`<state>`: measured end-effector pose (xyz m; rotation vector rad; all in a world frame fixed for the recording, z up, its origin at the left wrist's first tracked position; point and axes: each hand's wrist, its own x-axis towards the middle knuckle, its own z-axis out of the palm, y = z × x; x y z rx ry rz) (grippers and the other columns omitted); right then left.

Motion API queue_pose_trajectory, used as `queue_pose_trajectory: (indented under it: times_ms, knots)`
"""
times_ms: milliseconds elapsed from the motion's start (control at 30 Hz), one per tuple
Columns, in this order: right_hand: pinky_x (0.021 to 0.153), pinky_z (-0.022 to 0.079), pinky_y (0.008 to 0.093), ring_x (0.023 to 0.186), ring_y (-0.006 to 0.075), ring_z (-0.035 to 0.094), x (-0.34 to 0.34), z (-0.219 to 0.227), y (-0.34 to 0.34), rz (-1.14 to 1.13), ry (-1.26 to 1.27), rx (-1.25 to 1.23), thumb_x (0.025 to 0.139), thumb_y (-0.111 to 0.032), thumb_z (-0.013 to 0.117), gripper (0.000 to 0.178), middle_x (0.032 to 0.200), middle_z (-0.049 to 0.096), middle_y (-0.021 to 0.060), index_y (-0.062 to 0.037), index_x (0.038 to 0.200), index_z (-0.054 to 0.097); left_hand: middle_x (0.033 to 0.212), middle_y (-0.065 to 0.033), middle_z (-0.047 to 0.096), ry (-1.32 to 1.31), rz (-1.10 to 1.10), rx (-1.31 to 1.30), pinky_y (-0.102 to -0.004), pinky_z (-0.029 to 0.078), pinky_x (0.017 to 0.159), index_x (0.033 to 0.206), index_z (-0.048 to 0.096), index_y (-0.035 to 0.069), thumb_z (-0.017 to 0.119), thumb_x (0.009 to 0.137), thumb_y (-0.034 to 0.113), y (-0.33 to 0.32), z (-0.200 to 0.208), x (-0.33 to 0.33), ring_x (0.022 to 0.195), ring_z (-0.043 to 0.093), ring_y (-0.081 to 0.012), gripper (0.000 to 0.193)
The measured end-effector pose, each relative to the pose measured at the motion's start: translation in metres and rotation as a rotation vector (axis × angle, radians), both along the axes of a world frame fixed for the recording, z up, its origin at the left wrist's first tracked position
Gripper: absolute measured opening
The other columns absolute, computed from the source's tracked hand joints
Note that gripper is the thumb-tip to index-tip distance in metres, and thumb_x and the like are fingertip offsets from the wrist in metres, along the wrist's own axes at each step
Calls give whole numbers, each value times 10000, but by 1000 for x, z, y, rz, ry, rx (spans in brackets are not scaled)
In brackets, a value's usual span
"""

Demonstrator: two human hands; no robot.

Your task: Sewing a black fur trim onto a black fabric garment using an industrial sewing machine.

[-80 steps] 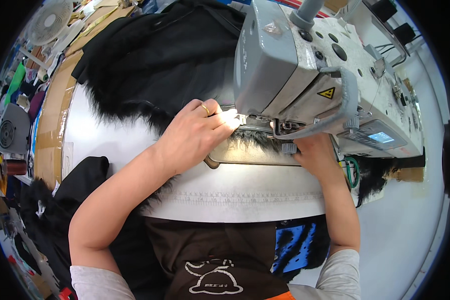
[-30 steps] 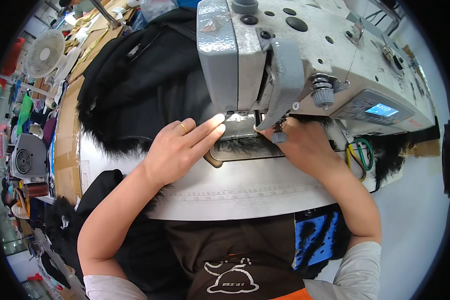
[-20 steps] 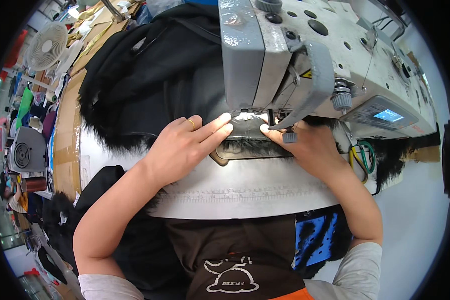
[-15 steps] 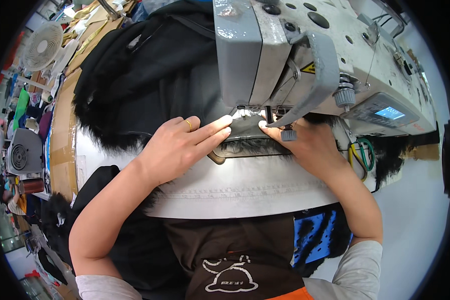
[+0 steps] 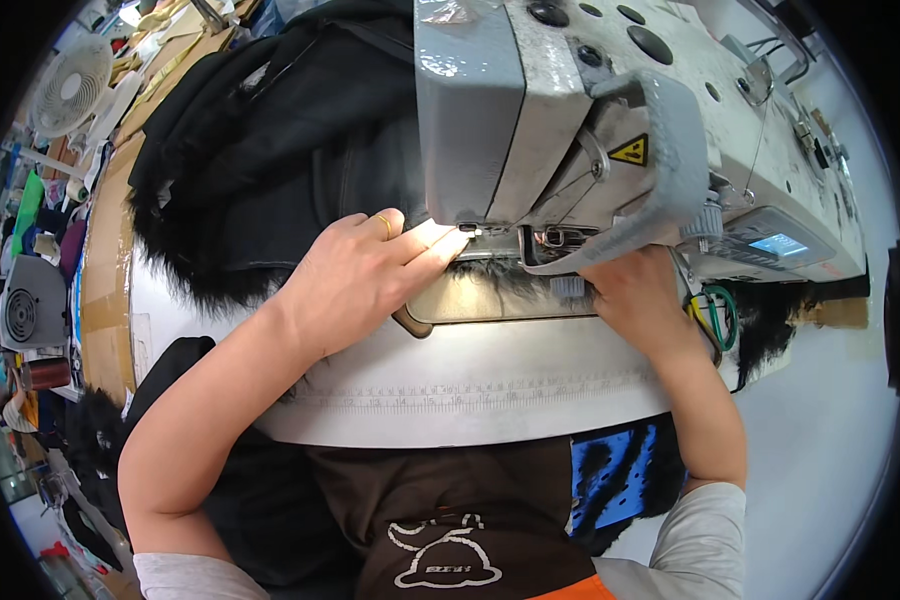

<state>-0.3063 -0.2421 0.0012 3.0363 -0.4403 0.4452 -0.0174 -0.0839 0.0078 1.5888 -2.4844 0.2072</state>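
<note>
A black garment with a shaggy fur edge [image 5: 270, 190] lies on the sewing machine's [image 5: 470, 110] bed, its edge under the machine head. My left hand [image 5: 355, 265], a ring on one finger, rests flat on the garment. Its outstretched fingertips are close beside the lit presser foot [image 5: 473, 232]. My right hand [image 5: 635, 295] is right of the needle area, beneath the grey looped guard [image 5: 675, 170]. Its fingertips are hidden behind the guard and a small knob [image 5: 567, 287]. A strip of dark fur shows along the metal plate [image 5: 500, 300] between my hands.
A printed ruler scale [image 5: 470, 397] runs along the white table's front. Scissors with yellow and green handles [image 5: 715, 315] lie right of my right hand. The machine's lit display [image 5: 778, 246] is further right. A fan [image 5: 72, 85] and cluttered items are at far left.
My right hand has moved right and back under the guard; its fingertips no longer show. Less garment lies over the metal plate, and more bare plate is visible. The view has shifted slightly.
</note>
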Motion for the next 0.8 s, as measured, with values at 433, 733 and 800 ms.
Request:
queue_pose_trajectory:
  times_ms: [433,733,800]
  knots:
    - [567,527,459,683,307,692,-2,-3,-3,-84,48,48,737,7,637,606,757,667,87,-286,1261,714,897,-2,662,57,8,11,-353,543,783,1160,668,106,631,830,114,-2,1,1,853,623,-224,332]
    - [600,551,446,755,304,718,2,0,-4,-76,39,61,764,25,608,538,941,761,38,-229,1227,713,890,-20,664,96,29,-9,-367,537,806,1104,677,94,630,837,118,-2,-4,-1,848,641,-248,272]
    - [619,558,442,787,298,721,2,1,-3,-86,66,88,756,27,613,543,987,762,27,-219,1230,710,915,-23,683,93,40,-18,-368,539,815,1117,680,90,629,840,113,-1,-3,-1,865,648,-250,282]
